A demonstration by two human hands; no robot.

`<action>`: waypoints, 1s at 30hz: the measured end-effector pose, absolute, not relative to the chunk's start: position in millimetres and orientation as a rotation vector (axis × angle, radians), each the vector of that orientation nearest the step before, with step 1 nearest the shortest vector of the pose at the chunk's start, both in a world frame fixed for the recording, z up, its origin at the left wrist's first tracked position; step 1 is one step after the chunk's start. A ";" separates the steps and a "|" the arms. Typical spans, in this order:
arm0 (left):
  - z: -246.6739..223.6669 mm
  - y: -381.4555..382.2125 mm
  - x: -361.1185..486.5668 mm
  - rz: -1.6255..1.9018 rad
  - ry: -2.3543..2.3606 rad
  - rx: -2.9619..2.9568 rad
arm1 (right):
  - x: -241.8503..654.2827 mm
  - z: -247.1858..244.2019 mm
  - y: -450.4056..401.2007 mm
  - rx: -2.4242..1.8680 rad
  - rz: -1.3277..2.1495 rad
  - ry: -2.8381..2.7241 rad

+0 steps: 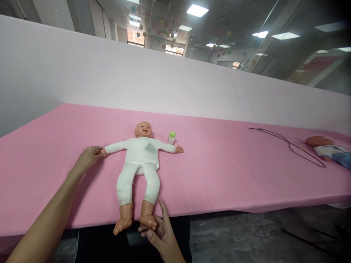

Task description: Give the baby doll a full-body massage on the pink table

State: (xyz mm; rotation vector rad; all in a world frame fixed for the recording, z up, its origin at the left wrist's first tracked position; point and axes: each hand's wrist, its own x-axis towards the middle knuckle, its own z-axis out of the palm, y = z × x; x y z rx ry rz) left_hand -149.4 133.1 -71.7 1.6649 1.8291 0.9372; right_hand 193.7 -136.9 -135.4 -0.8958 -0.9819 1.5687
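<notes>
A baby doll (139, 157) in a white long-sleeved suit lies on its back on a pink-covered table (55, 190), its arms spread and its bare plastic feet over the near edge. My left hand (89, 157) is shut on the doll's hand on the left side. My right hand (159, 230) wraps loosely around the doll's foot (147, 216) on the right side, with one finger raised beside the ankle. A small baby bottle (171, 137) with a green cap stands just past the doll's other hand.
A thin black cord (287, 146) lies in loose curves on the pink cover. Beyond it, a second doll (326, 149) in white and blue lies at the far right. A white wall (137, 80) runs behind the table, and a grey floor (246, 233) lies below its near edge.
</notes>
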 end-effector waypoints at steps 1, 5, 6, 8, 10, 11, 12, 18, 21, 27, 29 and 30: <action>-71.1 133.5 -149.5 0.979 1.792 1.602 | 194.6 -134.3 -139.1 -0.910 1.523 -0.919; -61.1 142.9 -136.3 1.431 1.638 1.174 | 204.3 -127.4 -139.2 -1.048 1.296 -0.690; -58.2 147.0 -130.1 1.555 1.581 1.071 | 208.5 -124.7 -134.6 -1.082 1.243 -0.652; -52.6 156.2 -114.8 1.708 1.488 0.945 | 218.7 -116.4 -119.0 -1.113 1.130 -0.613; -47.3 165.3 -96.0 1.751 1.421 0.915 | 229.7 -102.4 -97.0 -1.086 1.026 -0.637; -44.7 169.0 -85.6 1.759 1.392 0.917 | 234.8 -93.2 -84.5 -1.052 0.999 -0.675; -42.2 171.8 -74.8 1.772 1.353 0.933 | 239.1 -82.7 -71.5 -1.007 0.999 -0.735; -40.5 167.5 -14.9 1.778 1.290 1.336 | 231.4 -34.1 13.6 -0.867 1.185 -1.290; -51.8 160.4 0.3 1.587 1.269 1.534 | 210.1 -36.6 50.5 -0.876 1.216 -1.368; -68.1 167.4 -13.9 1.748 1.310 1.402 | 220.6 -30.9 31.1 -0.853 1.312 -1.283; -73.0 176.0 -29.5 1.907 1.349 1.110 | 241.8 -30.8 -3.6 -0.884 1.369 -1.249; -76.2 180.6 -38.1 1.967 1.369 0.939 | 251.8 -34.2 -22.4 -0.879 1.424 -1.238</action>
